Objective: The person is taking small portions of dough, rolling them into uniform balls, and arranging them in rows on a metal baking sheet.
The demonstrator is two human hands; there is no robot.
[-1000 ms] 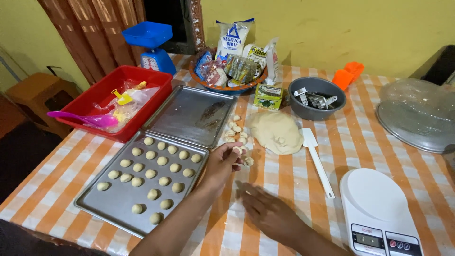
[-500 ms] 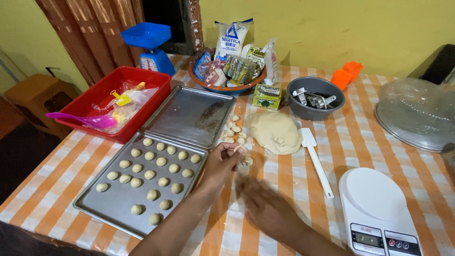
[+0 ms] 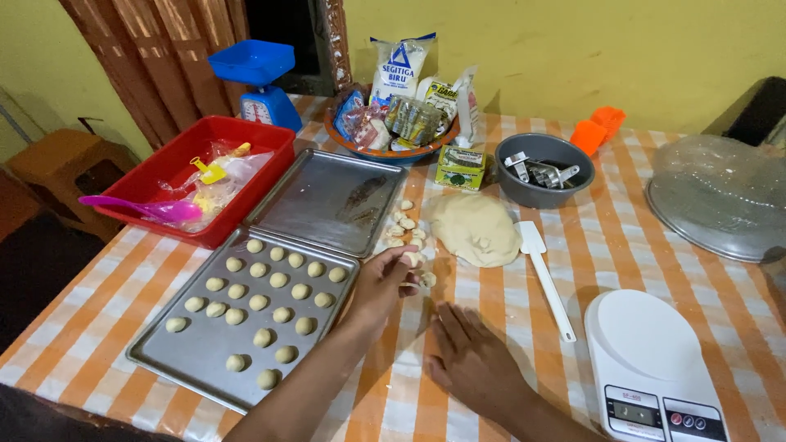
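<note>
Head view showed me the left hand (image 3: 383, 282) curled at the near end of a scatter of small dough pieces (image 3: 407, 232), fingertips pinched narrowly round one piece just beside the tray's right edge. I judged the step in hand to be picking up a cut piece for shaping; the next move would call for a light pinch so the soft lump kept its bulk, then room between the palms. The right hand (image 3: 473, 358) lay flat and open on the checked surface (image 3: 720, 278), palm down, fingers spread and pointing away from me, holding nothing.

Both forearms came in from the bottom edge, the left angled up towards the tray, the right more to the centre. The nearer baking tray (image 3: 176, 360) carried rows of small dough balls (image 3: 278, 281), with bare metal along its near left part (the second tray (image 3: 332, 200) beyond it held none). The big dough lump (image 3: 476, 228) sat just past the pieces, a white spatula (image 3: 544, 275) beside it, and a white kitchen scale (image 3: 651, 360) lay to my right.
</note>
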